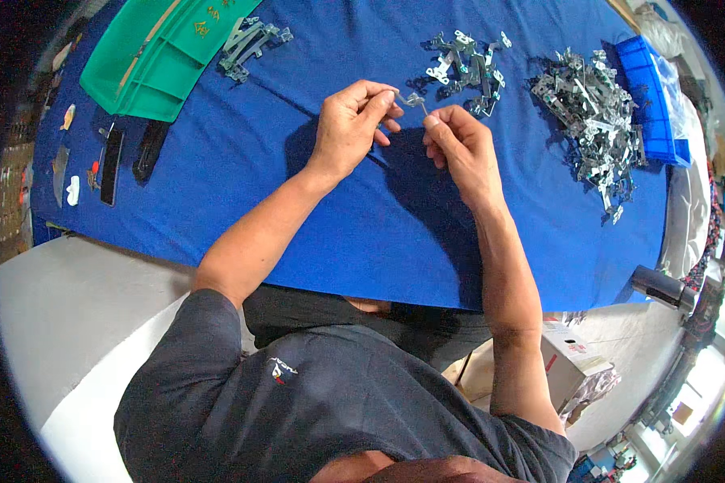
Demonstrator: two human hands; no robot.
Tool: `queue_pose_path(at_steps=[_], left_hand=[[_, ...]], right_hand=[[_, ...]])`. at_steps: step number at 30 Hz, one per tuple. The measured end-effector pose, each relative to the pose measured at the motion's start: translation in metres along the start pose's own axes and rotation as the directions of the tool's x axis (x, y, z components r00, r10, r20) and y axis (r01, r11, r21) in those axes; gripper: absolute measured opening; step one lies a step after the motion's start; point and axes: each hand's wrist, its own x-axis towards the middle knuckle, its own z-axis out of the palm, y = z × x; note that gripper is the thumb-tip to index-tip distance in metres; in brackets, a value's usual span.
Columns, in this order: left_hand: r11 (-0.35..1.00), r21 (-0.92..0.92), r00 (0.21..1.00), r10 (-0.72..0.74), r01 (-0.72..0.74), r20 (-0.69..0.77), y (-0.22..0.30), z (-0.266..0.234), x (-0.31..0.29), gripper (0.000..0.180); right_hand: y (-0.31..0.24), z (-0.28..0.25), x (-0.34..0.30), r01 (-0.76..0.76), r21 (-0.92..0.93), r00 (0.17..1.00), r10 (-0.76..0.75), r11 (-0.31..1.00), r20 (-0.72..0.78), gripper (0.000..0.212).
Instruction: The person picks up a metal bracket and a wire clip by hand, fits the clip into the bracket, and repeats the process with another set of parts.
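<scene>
Big blue cloth (314, 209) covers the whole table, smooth and matte, with a few soft creases. At the top left edge sits a green plastic tray (149, 60), ribbed, flat and tilted over the cloth's edge. On the far right there's a blue plastic bin (648, 88) with a clear bag in it, partly out of view.

Next down in size: a large pile (592, 113) of shiny stamped metal brackets just beside the bin, all tangled, way too many to count. A smaller pile (466, 68) of the same brackets lies near the middle top, maybe a dozen, hard to say exactly. A third little cluster (250, 42) sits touching the green tray, a handful of pieces that look lined up side by side.

Left of the cloth's edge are two dark flat bars (129, 153) and some small bits I can't make out.

Both hands are raised over the cloth in the middle. The left hand (348, 129) pinches one end of a small bracket (413, 101) between thumb and forefinger, other fingers curled. The right hand (459, 149) pinches the other end with its fingertips. The bracket is thin, silvery, bent sheet metal, just one piece as far as I can tell, held between the two hands.
</scene>
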Motion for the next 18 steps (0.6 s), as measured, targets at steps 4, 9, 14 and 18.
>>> queue_pose_path(at_steps=[4,9,14,18], left_hand=[[1.0,0.002,1.0,0.003,-0.003,0.007,-0.0014,0.0001,-0.0013,0.02],[0.971,0.196,0.99,0.135,-0.139,0.032,-0.0005,0.0017,-0.0042,0.019],[0.895,0.316,0.947,0.32,-0.316,0.041,0.0,0.0044,-0.0055,0.016],[0.844,0.376,0.922,0.377,-0.383,0.094,0.0047,0.0041,-0.0062,0.016]], right_hand=[[-0.0018,-0.0008,0.0003,-0.03,-0.019,1.0,0.03,0.999,-0.008,0.021],[0.0037,-0.0053,0.0026,0.097,-0.319,0.99,-0.124,0.943,-0.063,0.023],[-0.0002,-0.0049,0.0021,0.011,-0.117,1.0,-0.014,0.993,-0.025,0.018],[0.0007,-0.0033,0.0039,-0.083,0.269,0.996,0.089,0.96,-0.01,0.017]])
